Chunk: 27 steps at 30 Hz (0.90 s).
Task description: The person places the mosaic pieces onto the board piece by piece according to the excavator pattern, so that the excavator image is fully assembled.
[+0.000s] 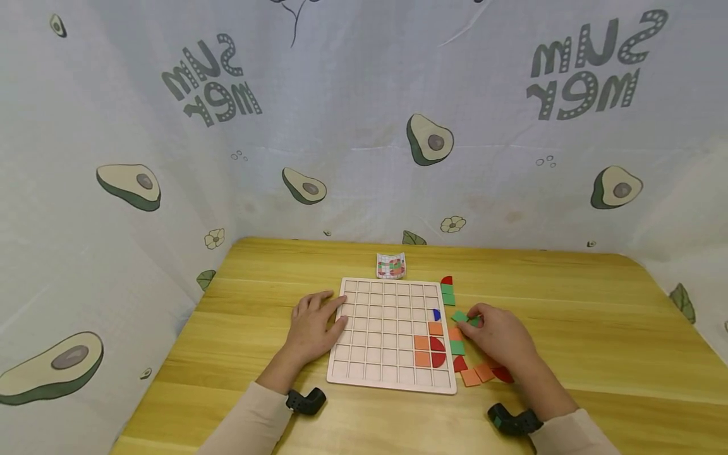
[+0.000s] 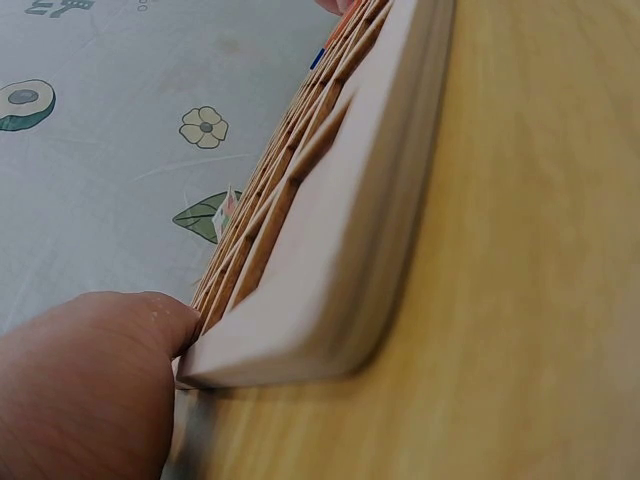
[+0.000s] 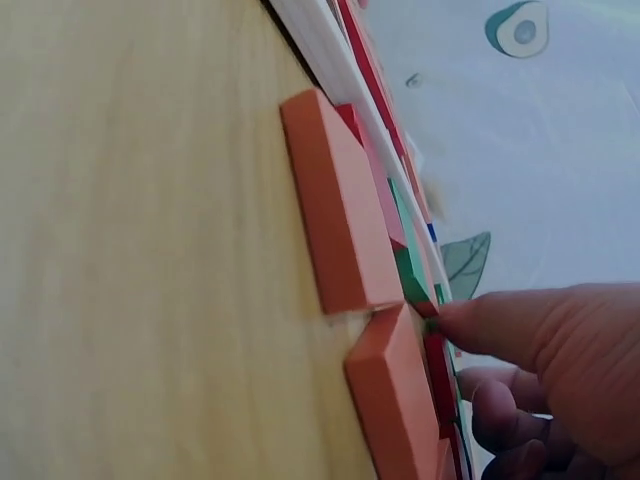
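Note:
A pale wooden grid board (image 1: 375, 338) lies on the table, with orange square tiles (image 1: 422, 359), red curved tiles (image 1: 438, 360) and one blue tile (image 1: 436, 315) at its right side. My left hand (image 1: 311, 325) rests at the board's left edge, thumb and fingertips touching the frame; the left wrist view shows its thumb against the board's corner (image 2: 270, 350). Right of the board, my right hand (image 1: 503, 335) pinches a green tile (image 1: 475, 321) between thumb and fingers. Another green tile (image 1: 459, 316) lies beside it. The fingers partly hide the held tile.
Loose tiles lie along the board's right side: green squares (image 1: 448, 298), a red curved tile (image 1: 447, 280), orange squares (image 1: 470, 378) and a red piece (image 1: 503, 374). A small card with a coloured grid pattern (image 1: 390, 266) stands behind the board. A printed curtain (image 1: 364, 208) hangs behind the table.

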Tool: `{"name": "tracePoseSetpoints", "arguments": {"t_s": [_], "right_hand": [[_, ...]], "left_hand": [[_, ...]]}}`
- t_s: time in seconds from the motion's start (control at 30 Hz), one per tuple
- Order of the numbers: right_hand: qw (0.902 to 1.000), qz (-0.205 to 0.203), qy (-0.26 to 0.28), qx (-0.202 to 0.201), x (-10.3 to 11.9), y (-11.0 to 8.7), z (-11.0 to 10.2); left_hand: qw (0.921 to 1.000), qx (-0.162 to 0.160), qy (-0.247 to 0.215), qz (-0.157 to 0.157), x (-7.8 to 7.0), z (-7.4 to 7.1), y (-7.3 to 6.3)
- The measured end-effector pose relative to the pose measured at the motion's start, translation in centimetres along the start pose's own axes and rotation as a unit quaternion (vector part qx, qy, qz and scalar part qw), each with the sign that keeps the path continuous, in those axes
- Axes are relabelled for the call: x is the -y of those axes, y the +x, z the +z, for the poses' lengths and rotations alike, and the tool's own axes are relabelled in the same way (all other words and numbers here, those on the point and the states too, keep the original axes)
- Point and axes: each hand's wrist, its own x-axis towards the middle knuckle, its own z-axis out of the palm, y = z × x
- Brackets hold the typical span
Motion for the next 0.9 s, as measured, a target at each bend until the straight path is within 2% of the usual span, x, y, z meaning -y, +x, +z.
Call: {"name": "tracePoseSetpoints", "arguments": {"t_s": [0.27, 0.43, 0.6, 0.73, 0.9], "right_hand": [[0.9998, -0.015, -0.001, -0.014, 0.5, 0.1, 0.3], [0.9973, -0.073, 0.005, -0.009, 1.9, 0.1, 0.8], [0.9926, -0.118, 0.017, 0.022, 3.6, 0.0, 1.1], [0.9908, -0.124, 0.020, 0.051, 4.7, -0.1, 1.2], [0.9899, -0.132, -0.003, 0.051, 5.2, 0.2, 1.6]], "left_hand": [[1.0000, -0.002, 0.000, 0.002, -0.1, 0.0, 0.0], [1.0000, -0.004, 0.004, 0.003, 0.0, 0.1, 0.0], [1.0000, 0.000, 0.003, 0.001, 0.1, 0.2, 0.0], [1.0000, 0.001, 0.004, 0.001, 0.1, 0.2, 0.1], [1.0000, 0.004, 0.002, -0.002, 0.1, 0.0, 0.1]]}}
